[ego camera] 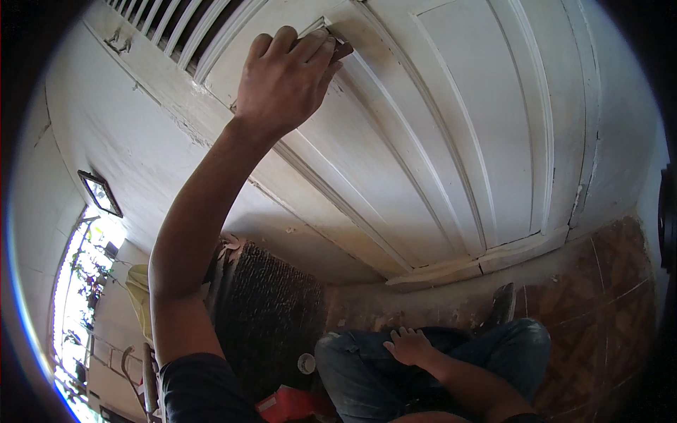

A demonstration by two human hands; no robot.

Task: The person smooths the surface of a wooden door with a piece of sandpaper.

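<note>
My left hand [288,74] is raised against the upper part of a white painted panelled door [370,143]. Its fingers are curled around a small, flat, reddish-brown piece [344,51], possibly folded sandpaper, pressed at the corner of a panel moulding. Most of the piece is hidden by the fingers. My right hand [410,346] lies on my jeans [359,370] in my lap, fingers apart and holding nothing. Brownish smudges mark the white paint near the left hand and along the mouldings.
Louvred slats [185,31] are at upper left, a small framed mirror or picture [100,193] on the wall. Below stand a dark ribbed surface [270,312], a clear cup [306,364] and a red object [291,404]. A dark shoe [501,305] rests on brown tiled floor [597,306].
</note>
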